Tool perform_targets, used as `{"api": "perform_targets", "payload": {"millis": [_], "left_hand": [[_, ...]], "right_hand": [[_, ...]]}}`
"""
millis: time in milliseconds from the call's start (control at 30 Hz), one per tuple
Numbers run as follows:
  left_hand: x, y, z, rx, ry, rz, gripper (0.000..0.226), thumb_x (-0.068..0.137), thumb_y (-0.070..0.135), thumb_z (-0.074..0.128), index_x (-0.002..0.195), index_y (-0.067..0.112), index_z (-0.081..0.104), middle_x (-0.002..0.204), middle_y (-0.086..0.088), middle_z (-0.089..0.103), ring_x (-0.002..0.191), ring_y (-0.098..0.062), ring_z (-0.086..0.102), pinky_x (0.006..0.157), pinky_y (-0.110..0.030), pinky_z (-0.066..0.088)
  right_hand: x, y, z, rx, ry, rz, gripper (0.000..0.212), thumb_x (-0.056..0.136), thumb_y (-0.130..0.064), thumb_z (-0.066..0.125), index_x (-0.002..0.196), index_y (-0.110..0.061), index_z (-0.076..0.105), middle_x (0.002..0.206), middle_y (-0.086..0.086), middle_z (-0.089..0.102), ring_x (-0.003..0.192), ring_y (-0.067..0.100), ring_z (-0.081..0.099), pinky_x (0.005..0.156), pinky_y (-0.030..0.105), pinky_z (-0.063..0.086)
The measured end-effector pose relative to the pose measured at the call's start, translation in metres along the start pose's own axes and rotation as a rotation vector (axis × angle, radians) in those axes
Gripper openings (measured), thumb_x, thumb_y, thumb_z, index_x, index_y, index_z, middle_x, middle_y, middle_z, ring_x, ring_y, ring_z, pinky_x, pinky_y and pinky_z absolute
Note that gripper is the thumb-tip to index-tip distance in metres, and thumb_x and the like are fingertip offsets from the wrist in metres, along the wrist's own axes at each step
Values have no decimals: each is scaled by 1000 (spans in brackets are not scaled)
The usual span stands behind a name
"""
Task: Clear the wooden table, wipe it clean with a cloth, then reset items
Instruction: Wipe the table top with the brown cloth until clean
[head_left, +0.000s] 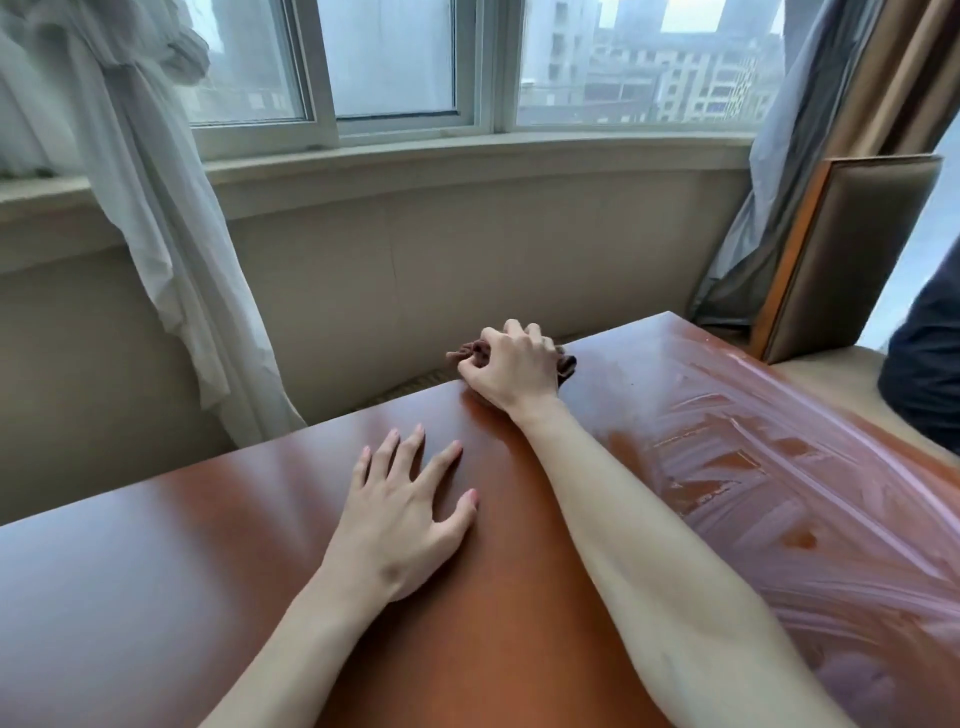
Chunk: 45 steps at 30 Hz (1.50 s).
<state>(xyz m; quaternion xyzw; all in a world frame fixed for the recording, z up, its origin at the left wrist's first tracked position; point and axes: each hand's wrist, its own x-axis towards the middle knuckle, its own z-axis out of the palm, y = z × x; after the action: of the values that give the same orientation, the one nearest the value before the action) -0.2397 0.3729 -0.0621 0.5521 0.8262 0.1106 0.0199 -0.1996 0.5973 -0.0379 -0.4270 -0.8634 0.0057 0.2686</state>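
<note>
While its near edge is cut off below, the glossy reddish-brown wooden table (156, 571) shows pale wet streaks on its right side. At the far edge, the right hand (511, 371) grips a crumpled brown cloth (567, 366), mostly hidden beneath curled fingers (488, 343). The left hand (402, 514) lies flat, fingers spread.

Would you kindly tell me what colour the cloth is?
Dark brown cloth, bunched under the right hand; head view.
</note>
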Motion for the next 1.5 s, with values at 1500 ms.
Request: {"api": "perform_targets", "payload": {"millis": [1500], "left_hand": [[-2,4,-9,-14,-73,-2,81,81,77,12,155,48,25,167,-4,16,154,-24,5,125,-45,3]], "right_hand": [[-124,39,-78,25,-92,-68,31,78,-54,55,87,-26,67,90,-4,60,92,27,58,77,38,50]]}}
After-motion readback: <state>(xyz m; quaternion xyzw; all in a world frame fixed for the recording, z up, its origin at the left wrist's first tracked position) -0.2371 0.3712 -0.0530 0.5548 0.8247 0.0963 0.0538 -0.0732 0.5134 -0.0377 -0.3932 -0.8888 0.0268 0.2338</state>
